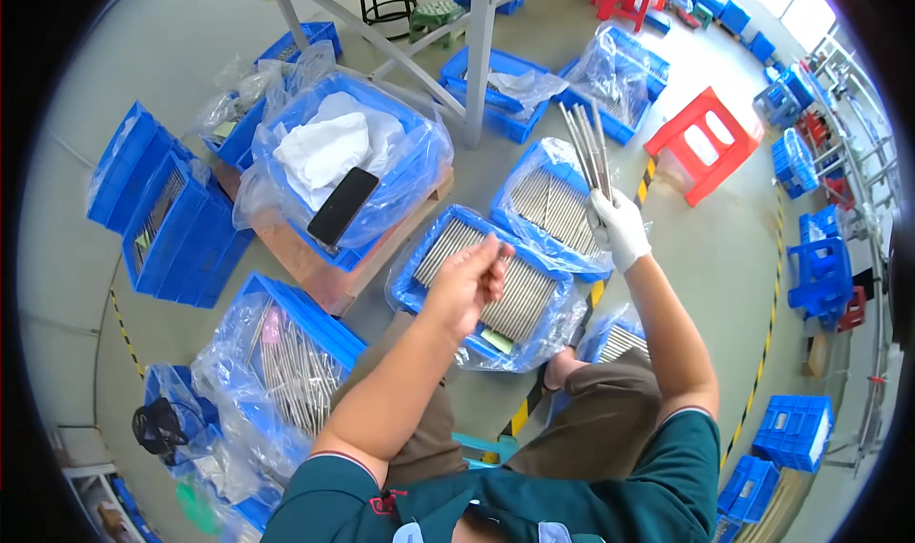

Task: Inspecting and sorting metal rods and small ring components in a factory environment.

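My right hand, in a white glove, is closed around a bundle of thin metal rods that point up and away. My bare left hand hovers over a blue crate lined with clear plastic. Its fingers are curled together, and whatever they may hold is hidden. Rows of metal rods lie side by side in that crate, with a pale green slip at its near edge. Just beyond, beneath the gloved hand, another lined crate holds similar rods.
A black phone rests on a lined blue crate with white cloth, atop a pallet. Loosely piled rods fill a crate at left. A red stool stands at right. A metal post rises behind the crates.
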`<state>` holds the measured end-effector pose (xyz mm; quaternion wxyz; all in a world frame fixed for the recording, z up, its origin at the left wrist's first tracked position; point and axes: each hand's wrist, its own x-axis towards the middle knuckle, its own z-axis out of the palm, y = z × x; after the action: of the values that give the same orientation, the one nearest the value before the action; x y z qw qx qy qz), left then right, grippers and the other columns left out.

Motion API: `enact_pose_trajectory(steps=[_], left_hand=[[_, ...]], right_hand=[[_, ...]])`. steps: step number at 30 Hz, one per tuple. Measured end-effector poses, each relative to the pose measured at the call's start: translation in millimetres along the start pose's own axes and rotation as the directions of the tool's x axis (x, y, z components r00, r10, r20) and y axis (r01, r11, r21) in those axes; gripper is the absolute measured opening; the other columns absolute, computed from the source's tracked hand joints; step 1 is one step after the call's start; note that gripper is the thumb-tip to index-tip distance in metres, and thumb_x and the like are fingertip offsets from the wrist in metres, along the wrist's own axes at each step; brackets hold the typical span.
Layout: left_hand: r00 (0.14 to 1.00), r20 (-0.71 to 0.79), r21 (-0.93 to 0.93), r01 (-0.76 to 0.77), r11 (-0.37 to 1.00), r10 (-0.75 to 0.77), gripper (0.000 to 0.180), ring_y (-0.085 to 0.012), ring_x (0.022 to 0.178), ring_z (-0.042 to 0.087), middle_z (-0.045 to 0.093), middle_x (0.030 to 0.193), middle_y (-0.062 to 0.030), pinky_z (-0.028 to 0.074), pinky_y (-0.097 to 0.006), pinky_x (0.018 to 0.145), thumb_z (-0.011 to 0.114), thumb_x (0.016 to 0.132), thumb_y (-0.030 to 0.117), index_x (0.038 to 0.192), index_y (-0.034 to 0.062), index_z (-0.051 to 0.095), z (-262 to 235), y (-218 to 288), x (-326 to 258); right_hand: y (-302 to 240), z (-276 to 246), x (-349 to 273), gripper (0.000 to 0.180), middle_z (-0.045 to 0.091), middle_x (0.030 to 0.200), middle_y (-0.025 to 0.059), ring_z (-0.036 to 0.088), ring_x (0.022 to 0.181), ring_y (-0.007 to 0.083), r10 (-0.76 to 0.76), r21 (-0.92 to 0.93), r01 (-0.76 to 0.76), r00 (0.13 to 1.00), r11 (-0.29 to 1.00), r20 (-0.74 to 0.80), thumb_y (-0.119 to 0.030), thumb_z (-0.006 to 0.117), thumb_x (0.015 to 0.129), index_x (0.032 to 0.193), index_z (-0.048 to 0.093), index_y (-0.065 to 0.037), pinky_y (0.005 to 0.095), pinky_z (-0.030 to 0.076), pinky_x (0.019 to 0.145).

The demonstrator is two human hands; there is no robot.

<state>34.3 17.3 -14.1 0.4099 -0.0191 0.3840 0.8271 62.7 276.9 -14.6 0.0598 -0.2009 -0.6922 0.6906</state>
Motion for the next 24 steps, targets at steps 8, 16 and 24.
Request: enact_pose_trajectory(steps=[8,16,24], left_hand=[[0.995,0.007,-0.026,-0.095,0.995,0.095,0.032,-0.0076,0.053,0.045,0.051,0.064,0.0019,0.038,-0.021,0.050,0.060,0.088,0.035,0.092,0.0030,0.058,-17.6,6.6,-11.7],[0.965,-0.004,-0.052,-0.262,0.964,0.262,0.036,-0.0095,0.058,0.047,0.052,0.069,0.0005,0.039,-0.024,0.055,0.059,0.088,0.037,0.099,0.0027,0.058,-26.5,19.1,-8.5],[0.955,0.090,-0.137,-0.268,0.954,0.281,0.030,-0.0116,0.059,0.048,0.053,0.066,-0.0014,0.041,-0.025,0.056,0.064,0.086,0.029,0.096,0.0013,0.059,-19.1,19.7,-9.0]], right_hand=[[-42.3,50.4,-133.9,0.032,0.048,0.056,0.0023,0.038,0.040,0.0081,-0.108,0.214,0.115,0.993,0.970,-0.046,-0.033,0.052,0.092,0.089,0.056,-0.001,0.0218,0.027,0.038],[4.0,68.4,-136.8,0.014,0.052,0.058,0.0001,0.044,0.047,0.0065,0.028,-0.016,-0.029,0.997,0.999,-0.071,-0.016,0.061,0.082,0.075,0.056,-0.005,0.0218,0.033,0.043],[13.4,67.3,-142.6,0.017,0.056,0.061,0.0031,0.053,0.055,0.0081,-0.022,-0.294,0.006,0.998,0.956,-0.051,-0.017,0.061,0.082,0.084,0.061,-0.001,0.0243,0.043,0.054]])
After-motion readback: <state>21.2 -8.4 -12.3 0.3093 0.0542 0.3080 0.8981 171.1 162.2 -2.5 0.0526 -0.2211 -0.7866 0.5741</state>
